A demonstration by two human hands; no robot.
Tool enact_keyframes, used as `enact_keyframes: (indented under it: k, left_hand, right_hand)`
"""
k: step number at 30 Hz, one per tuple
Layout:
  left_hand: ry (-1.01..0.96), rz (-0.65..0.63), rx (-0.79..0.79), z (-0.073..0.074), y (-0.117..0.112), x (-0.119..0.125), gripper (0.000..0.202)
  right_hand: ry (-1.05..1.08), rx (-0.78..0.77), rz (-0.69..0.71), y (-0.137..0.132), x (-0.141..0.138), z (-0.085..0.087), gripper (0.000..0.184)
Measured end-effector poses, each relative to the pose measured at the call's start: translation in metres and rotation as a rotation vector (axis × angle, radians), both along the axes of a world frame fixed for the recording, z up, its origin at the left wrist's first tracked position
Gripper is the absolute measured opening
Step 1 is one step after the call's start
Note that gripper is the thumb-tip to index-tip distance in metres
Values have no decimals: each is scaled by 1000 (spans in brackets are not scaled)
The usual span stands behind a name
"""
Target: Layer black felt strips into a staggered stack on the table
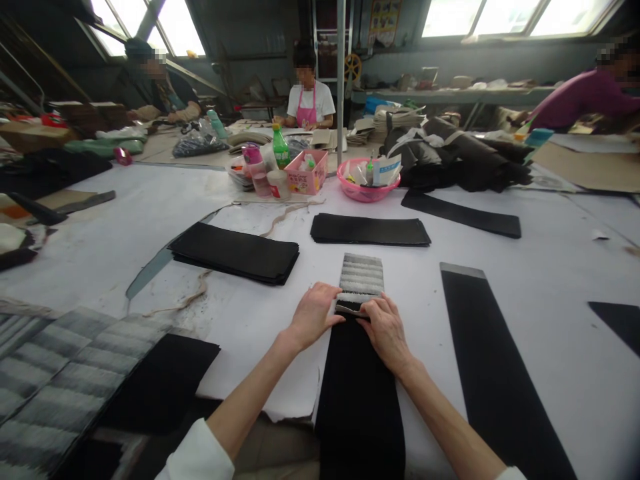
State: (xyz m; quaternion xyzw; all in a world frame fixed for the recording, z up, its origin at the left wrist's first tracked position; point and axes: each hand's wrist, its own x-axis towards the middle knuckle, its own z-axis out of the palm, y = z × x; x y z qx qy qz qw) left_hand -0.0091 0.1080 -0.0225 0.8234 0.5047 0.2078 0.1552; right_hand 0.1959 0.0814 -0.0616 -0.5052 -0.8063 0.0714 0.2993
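A long black strip of sheet material (360,400) runs from the table's front edge up to both hands. At its far end lie overlapping grey-and-white banded edges (362,272). My left hand (317,312) pinches the left edge of the strip where its end is slightly raised, thumb below and fingers above. On the other side my right hand (386,327) is closed on the same raised end, its fingertips curled over it. Between them a thin pale edge of the black strip shows. How many layers the fingers hold is hidden.
Black stacks lie ahead, at left (235,252) and centre (370,230). To the right is another long black strip (500,360). Grey-banded pieces (75,380) lie at left. Farther back stand a pink basket (367,190), a pink box (306,175) and a pole (341,80). Several people work beyond.
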Motion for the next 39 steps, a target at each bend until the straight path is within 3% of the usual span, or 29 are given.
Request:
enact_keyframes:
  k: [3,5,8,10,15,21,24,27,29,33,39]
  left_hand:
    - [3,-83,-91,-9,2,18,29]
    - [50,-103,-114,-13,4,24,14]
    - [111,-110,-120,-14,7,25,14]
    - [131,-117,-117,-12,8,24,15]
    - [145,-134,-106,-10,9,25,17]
    - [143,-119,-122,-10,9,25,14]
    - [136,-109,-125,-11,9,25,12]
    - [133,-117,-121,-13,10,25,13]
    - [131,-140,-110,-14,9,25,13]
    - [118,-191,-32,-16,-1,23,11]
    - [86,-162,74,-24,-16,23,15]
  right_hand:
    - [19,7,9,1,3,-2,15]
    - [17,9,14,3,6,-1,24]
    - [-29,-4,37,9,13,3,50]
    - [-93,-9,64,15,20,7,55]
    - [-240,-44,101,29,45,19,40]
    - [-271,-112,104,34,97,21,40]
    - [-155,-105,-66,26,115,22,28]
    - [-15,-100,-188,15,107,25,22]
    - [19,-132,-100,12,91,27,23]
    - [57,-166,56,17,58,25,45]
    - [-90,-268,60,18,53,21,50]
